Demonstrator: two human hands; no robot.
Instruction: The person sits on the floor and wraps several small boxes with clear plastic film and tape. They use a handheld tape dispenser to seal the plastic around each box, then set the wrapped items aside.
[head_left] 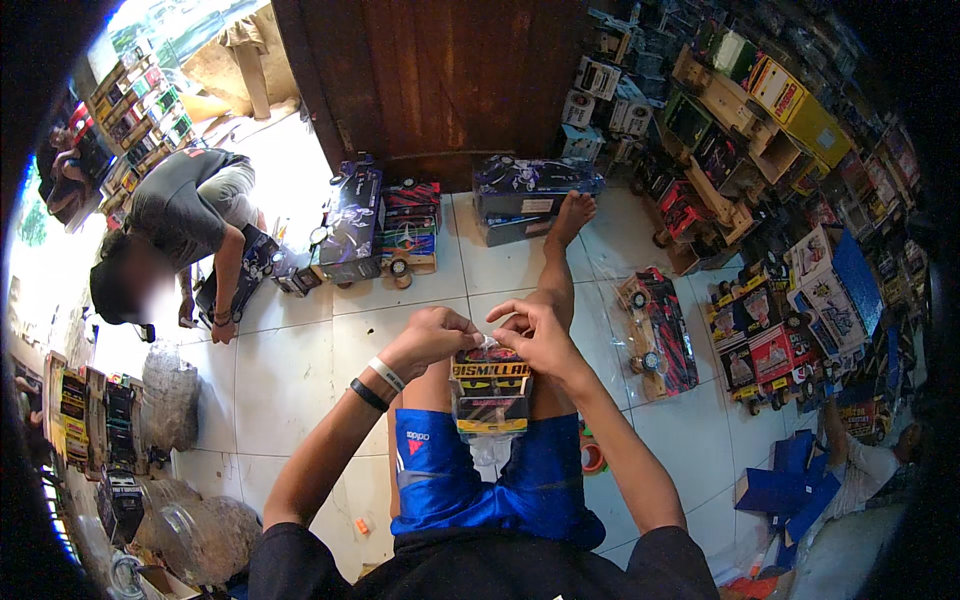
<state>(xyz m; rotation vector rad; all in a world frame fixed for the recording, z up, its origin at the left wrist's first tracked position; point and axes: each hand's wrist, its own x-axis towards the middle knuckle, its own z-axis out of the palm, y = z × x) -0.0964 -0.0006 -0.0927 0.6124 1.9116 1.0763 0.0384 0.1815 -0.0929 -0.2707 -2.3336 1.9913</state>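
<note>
A small toy truck (490,400) in black, yellow and red, wrapped in a clear plastic bag (486,448), rests upright between my thighs. At its top end the bag is gathered into a whitish twist. My left hand (437,338), with a white and a black wristband behind it, pinches this gathered plastic from the left. From the right, my right hand (540,342) pinches the same spot, its fingers curled and the fingertips close to the left ones. The exact grip of the fingertips is too small to make out.
Toy trucks (350,225) line the tiled floor ahead, by a brown wooden door (430,80). Another wrapped truck (658,335) lies to my right, near stacked trucks (765,335). A co-worker (200,215) bends over a truck at left; another person (865,470) sits at far right.
</note>
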